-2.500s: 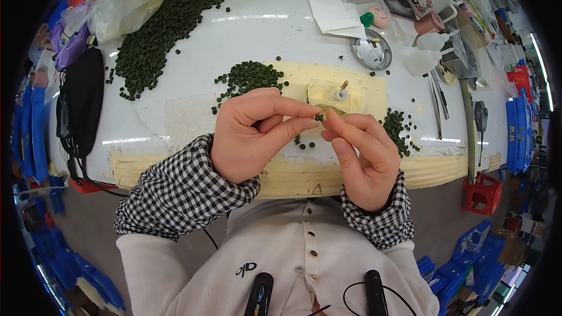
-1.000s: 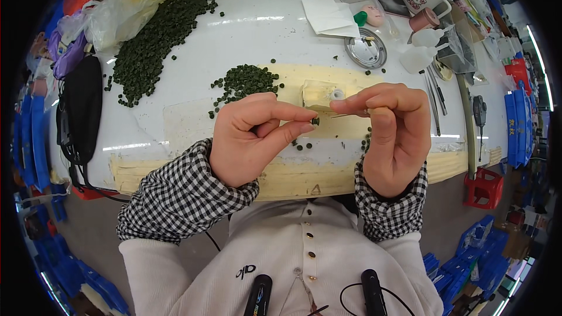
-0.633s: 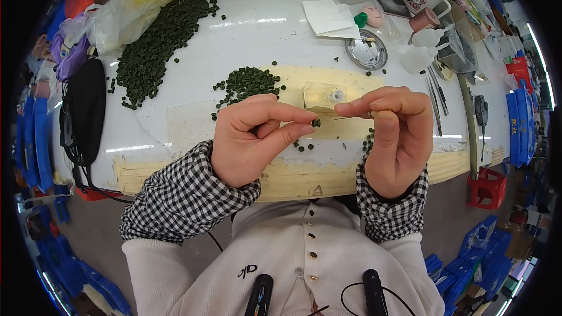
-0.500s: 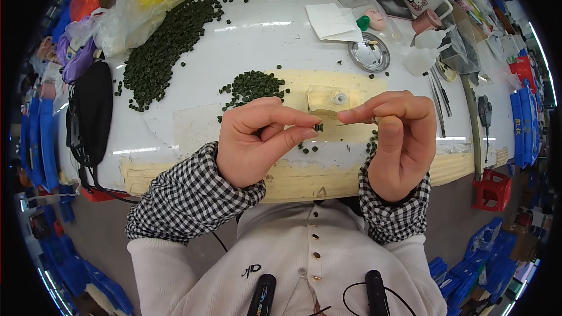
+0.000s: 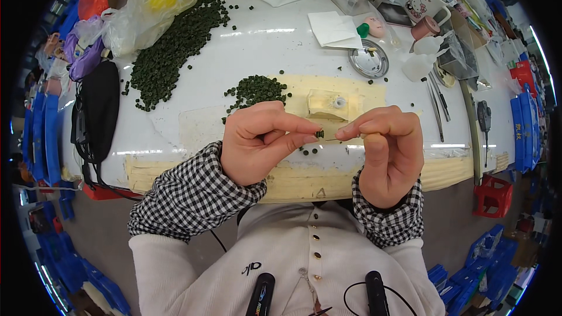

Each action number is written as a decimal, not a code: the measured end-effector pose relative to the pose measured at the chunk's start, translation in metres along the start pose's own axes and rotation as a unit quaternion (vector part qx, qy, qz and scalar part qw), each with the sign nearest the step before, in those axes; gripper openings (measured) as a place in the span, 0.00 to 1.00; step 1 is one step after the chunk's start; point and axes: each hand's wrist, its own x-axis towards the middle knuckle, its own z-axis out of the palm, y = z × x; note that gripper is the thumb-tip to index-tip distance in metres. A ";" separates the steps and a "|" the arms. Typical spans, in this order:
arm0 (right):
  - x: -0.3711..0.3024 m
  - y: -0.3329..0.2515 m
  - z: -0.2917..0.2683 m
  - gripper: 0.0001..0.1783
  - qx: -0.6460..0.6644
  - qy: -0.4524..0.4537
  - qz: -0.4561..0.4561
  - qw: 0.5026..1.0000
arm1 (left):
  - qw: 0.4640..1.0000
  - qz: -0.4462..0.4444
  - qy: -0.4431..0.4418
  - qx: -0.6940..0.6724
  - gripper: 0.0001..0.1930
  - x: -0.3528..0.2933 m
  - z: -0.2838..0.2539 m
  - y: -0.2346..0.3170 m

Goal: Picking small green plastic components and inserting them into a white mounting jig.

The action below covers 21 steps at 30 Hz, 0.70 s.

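Bead (image 5: pixel 319 134), small, dark green and rigid, sat pinched in my left hand (image 5: pixel 257 146) grip above the surface (image 5: pixel 257 52). My right hand (image 5: pixel 389 152) grip was closed on a thin needle (image 5: pixel 331 138) aimed at it. I judged the bead light, slippery, best held by its sides.

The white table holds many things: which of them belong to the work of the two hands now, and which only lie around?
In use:
left hand pinching a small green bead
right hand pinching a thin pin aimed at it
small bead pile
large bead heap

Lying about:
round metal tin
folded tissue
mug
black pouch
tweezers
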 end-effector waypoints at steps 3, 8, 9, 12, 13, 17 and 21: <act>0.000 0.000 0.000 0.08 0.002 -0.002 -0.004 1.000 | 1.000 0.000 -0.002 0.002 0.11 0.000 0.000 0.000; 0.002 0.006 -0.006 0.05 0.006 0.054 0.034 0.998 | 0.996 -0.065 0.012 -0.051 0.09 0.000 0.000 -0.002; 0.004 0.008 -0.006 0.05 -0.010 0.077 0.045 0.996 | 0.992 -0.097 0.020 -0.078 0.09 0.000 0.002 -0.003; 0.010 0.021 -0.007 0.04 -0.110 0.095 0.028 0.989 | 0.970 -0.178 0.043 -0.159 0.07 0.001 0.005 -0.004; 0.011 0.024 -0.007 0.04 -0.144 0.083 0.016 0.986 | 0.960 -0.203 0.051 -0.185 0.06 0.001 0.006 -0.005; 0.018 0.026 -0.006 0.05 -0.238 0.058 -0.016 0.969 | 0.944 -0.228 0.055 -0.231 0.06 0.001 0.007 -0.006; 0.017 0.029 -0.004 0.05 -0.272 0.043 -0.005 0.961 | 0.955 -0.215 0.056 -0.197 0.07 0.001 0.006 -0.004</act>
